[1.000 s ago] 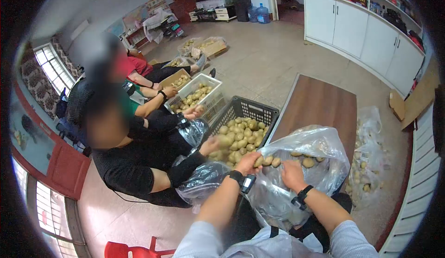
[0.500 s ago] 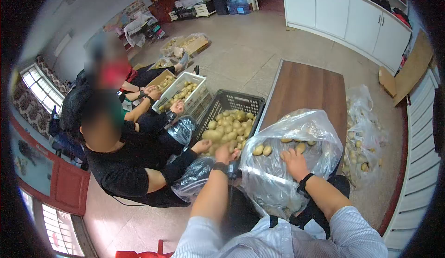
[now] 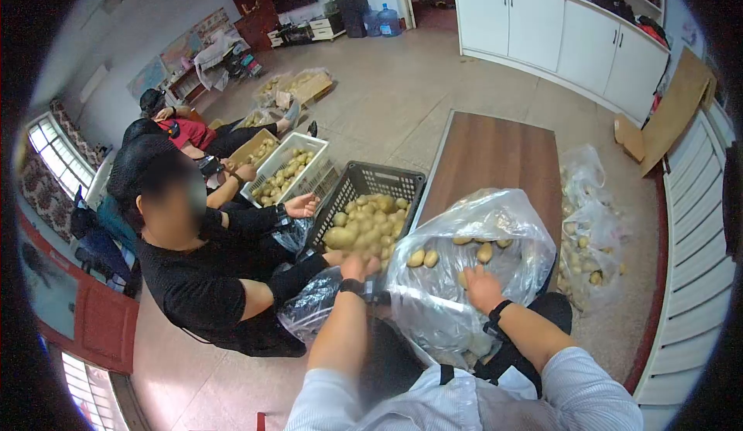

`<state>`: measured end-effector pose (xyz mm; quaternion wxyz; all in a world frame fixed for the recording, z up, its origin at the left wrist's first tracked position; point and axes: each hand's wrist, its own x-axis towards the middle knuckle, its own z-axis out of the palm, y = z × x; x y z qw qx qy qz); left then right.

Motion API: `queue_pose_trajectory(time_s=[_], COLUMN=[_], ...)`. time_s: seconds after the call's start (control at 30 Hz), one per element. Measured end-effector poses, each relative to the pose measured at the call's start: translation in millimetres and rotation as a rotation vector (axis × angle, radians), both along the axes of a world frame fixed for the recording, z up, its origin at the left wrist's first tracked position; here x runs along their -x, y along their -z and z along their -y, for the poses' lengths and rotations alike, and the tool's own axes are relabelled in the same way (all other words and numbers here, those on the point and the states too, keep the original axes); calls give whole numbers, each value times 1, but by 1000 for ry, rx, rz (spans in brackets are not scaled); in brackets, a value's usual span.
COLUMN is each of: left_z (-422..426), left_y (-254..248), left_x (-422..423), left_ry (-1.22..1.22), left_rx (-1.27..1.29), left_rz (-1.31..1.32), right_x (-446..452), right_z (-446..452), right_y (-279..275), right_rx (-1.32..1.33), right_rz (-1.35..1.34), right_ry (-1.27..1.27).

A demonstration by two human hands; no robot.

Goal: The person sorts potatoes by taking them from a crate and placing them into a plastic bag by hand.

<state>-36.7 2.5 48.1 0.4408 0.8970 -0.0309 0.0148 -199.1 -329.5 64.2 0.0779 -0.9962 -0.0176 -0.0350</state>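
Observation:
My right hand (image 3: 484, 288) reaches into a clear plastic bag (image 3: 433, 307), its fingers closed around a potato (image 3: 463, 278) that shows partly at the fingertips. Several other potatoes lie in the bag, one potato (image 3: 484, 252) just beyond the hand. At the near end of a black crate (image 3: 340, 191), my left hand (image 3: 360, 267) is smeared by motion, so its fingers and anything in them cannot be made out. Potatoes (image 3: 371, 218) are heaped in that crate. A co-worker's hand is close to my left hand, partly hidden by it.
A co-worker in black (image 3: 201, 276) sits at my left, with another person in red (image 3: 190, 131) farther back. A white crate (image 3: 317, 146) of potatoes stands past the black one. A brown wooden table (image 3: 495, 152) is ahead; bagged potatoes (image 3: 592, 253) lie on the floor at right.
My left hand has shifted a little toward me at the crate's near end. My right hand has closed on a potato. The co-worker's far hand has lifted above the crate's edge, and the view has shifted slightly.

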Motion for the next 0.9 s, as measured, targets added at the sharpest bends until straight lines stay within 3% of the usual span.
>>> queue_pose_trajectory(time_s=[0.03, 0.1, 0.13, 0.17, 0.23, 0.27, 0.37, 0.4, 0.43, 0.5, 0.63, 0.7, 0.77, 0.9], left_z=[1, -2, -11, -26, -39, -32, -6, -3, 15, 14, 39, 49, 56, 70], left_y=[0, 34, 57, 85, 133, 112, 64, 56, 4, 23, -18, -30, -45, -62], left_x=[-2, -22, -31, -37, -52, -44, -30, -27, -9, -15, 2, 9, 16, 28], left_ry=[-32, -435, -435, -236, -34, -49, -210, -201, -321, -287, -14, 119, 168, 155], left_rx=[138, 880, 881, 400, -80, -45, 721, 842, 914, 940, 1001, 982, 850, 876], left_rz=[-50, -383, -383, -149, 83, 56, -428, -554, -623, -657, -825, -880, -860, -1042], right_x=[0, 4, 4, 4, 6, 8, 0, -3, -3, -4, -12, -14, -17, -23], right_z=[0, -1, -1, -2, -2, -1, 2, 4, 2, -4, -11, -20, -32, -58], right_y=[-2, -5, -6, -7, -8, -6, 12, 21, 19, 11, 1, -12, -28, -64], right_rx=[2, -73, -71, -108, -144, -219, -376, -458, -457, -604, -801, -1281, -1332, -1516], right_rz=[2, -111, -110, -137, -163, -136, -134, -163, -162, -103, -194, -444, -494, -564], right_ry=[0, 20, 19, 39, 58, 71, 107, 135, 135, 238, 292, 289, 273, 158])
